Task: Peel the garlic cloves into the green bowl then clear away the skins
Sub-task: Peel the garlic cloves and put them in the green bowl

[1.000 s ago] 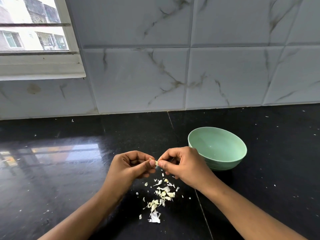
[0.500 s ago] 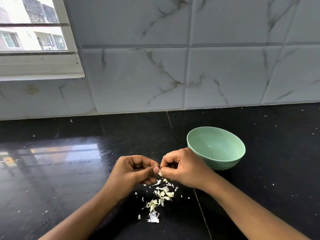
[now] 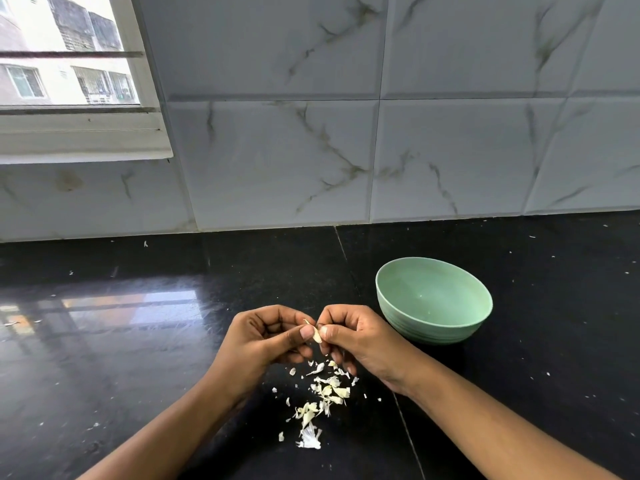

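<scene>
Garlic clove (image 3: 316, 335): small, pale, tapered, with a papery tip. It is held left of the green bowl (image 3: 433, 336), above the counter (image 3: 138, 358).
Left hand (image 3: 266, 336): fingers curled, thumb pressed on the clove.
Right hand (image 3: 360, 337): fingers curled, pinching the clove's other side, just beside the bowl.
Green bowl: round, mint, smooth inside, ribbed lower wall.
Skins (image 3: 327, 393): thin cream flakes in a loose scatter on the counter, nearer the camera than the bowl and to its left, under the hands.
Counter: black, glossy, polished stone.
</scene>
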The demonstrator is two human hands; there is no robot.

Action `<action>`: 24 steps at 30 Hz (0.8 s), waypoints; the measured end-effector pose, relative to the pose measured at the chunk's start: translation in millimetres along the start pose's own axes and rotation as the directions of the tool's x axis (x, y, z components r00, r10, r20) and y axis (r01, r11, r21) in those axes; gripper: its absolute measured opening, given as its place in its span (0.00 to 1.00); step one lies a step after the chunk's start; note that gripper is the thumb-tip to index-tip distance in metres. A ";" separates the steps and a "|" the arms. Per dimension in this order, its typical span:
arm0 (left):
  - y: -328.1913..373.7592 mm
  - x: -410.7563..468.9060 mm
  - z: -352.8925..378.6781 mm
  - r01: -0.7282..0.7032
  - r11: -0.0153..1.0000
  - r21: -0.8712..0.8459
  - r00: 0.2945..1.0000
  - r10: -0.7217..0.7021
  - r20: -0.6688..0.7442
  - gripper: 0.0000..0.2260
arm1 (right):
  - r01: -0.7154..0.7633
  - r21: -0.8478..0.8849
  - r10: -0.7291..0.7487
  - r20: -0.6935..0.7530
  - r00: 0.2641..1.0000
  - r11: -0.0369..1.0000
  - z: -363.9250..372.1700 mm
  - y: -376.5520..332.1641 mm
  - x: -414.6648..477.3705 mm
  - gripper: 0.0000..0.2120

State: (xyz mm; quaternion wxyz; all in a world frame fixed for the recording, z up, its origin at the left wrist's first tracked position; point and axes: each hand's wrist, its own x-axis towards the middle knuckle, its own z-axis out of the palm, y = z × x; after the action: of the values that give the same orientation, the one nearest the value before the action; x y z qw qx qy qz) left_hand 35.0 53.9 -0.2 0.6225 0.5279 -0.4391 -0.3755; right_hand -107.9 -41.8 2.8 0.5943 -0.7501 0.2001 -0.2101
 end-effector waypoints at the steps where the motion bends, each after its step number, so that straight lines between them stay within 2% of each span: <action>1: -0.2 -0.1 0.2 0.000 1.000 -0.005 1.000 0.000 0.003 0.02 | -0.019 0.012 0.019 -0.013 1.000 1.000 0.1 -0.2 0.4 0.13; 4: 0.1 -0.9 1.2 -0.009 1.000 -0.021 1.000 0.009 0.021 0.02 | -0.083 0.057 0.084 -0.006 0.996 0.995 0.2 -0.4 1.1 0.12; 8: 1.2 -0.7 1.8 -0.004 0.999 -0.046 1.000 0.004 -0.006 0.03 | -0.112 0.008 0.112 0.012 0.994 0.994 0.0 0.2 0.8 0.10; 10: 1.3 0.3 1.2 0.010 0.998 -0.057 0.999 -0.012 -0.035 0.05 | -0.087 -0.076 0.084 -0.036 0.996 0.993 -5.5 -0.1 0.4 0.07; 13: 1.0 2.0 0.0 0.045 0.994 -0.101 0.993 -0.055 -0.100 0.05 | -0.025 -0.311 -0.015 -0.126 0.992 0.950 -14.4 -3.1 -1.1 0.06; 17: 0.6 4.5 -1.0 0.094 0.982 -0.161 0.983 -0.117 -0.139 0.08 | 0.036 -0.352 -0.089 -0.134 0.987 0.935 -14.0 -8.1 -2.4 0.06; 22: 0.7 5.6 -0.7 0.124 0.974 -0.192 0.980 -0.151 -0.133 0.08 | 0.034 -0.395 -0.074 -0.089 0.993 0.918 -11.4 -8.4 -2.3 0.10; 24: 0.0 5.6 -0.8 0.131 0.973 -0.192 0.979 -0.157 -0.129 0.08 | 0.048 -0.414 -0.087 -0.075 0.993 0.909 -12.1 -6.3 -1.3 0.07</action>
State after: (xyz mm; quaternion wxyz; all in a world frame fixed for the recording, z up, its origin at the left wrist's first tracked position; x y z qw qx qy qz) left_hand 37.6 48.9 0.6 0.6692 0.5247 -0.3176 -0.4196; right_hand -115.4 -49.6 11.3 0.4057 -0.8543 0.2408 -0.2182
